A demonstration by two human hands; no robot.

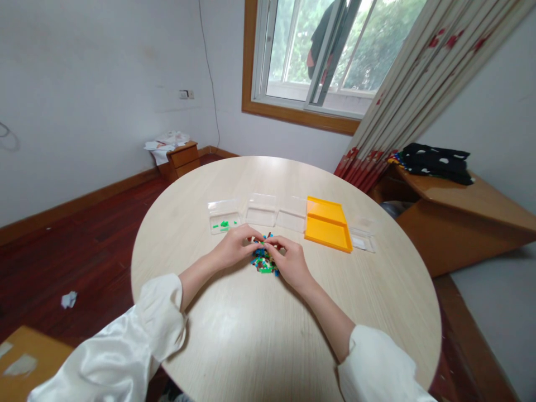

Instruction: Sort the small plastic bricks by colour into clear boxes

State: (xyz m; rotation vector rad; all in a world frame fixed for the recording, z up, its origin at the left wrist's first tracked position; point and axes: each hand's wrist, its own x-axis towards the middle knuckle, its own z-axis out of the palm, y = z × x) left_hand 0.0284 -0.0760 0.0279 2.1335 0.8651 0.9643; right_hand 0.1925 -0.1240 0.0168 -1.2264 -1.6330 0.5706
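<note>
A heap of tiny building bricks (pixel 263 263) in green, blue, brown and yellow lies in the middle of the round table. Over it, my left hand (pixel 238 244) and my right hand (pixel 290 261) meet, thumbs and forefingers pinched close together. A speck of green shows around the fingertips, too small to tell whether it is held or lies in the heap behind. Just beyond my left hand stands an open clear plastic box (pixel 213 228) with several green bricks (pixel 225 224) inside. My hands cover part of the heap.
Further clear boxes (pixel 260 218) (pixel 291 220) stand open in a row on the table (pixel 234 335). Right of them are an open yellow case (pixel 327 231) and a small clear box (pixel 363 241). A wooden desk (pixel 473 212) with dark cloth stands at the right.
</note>
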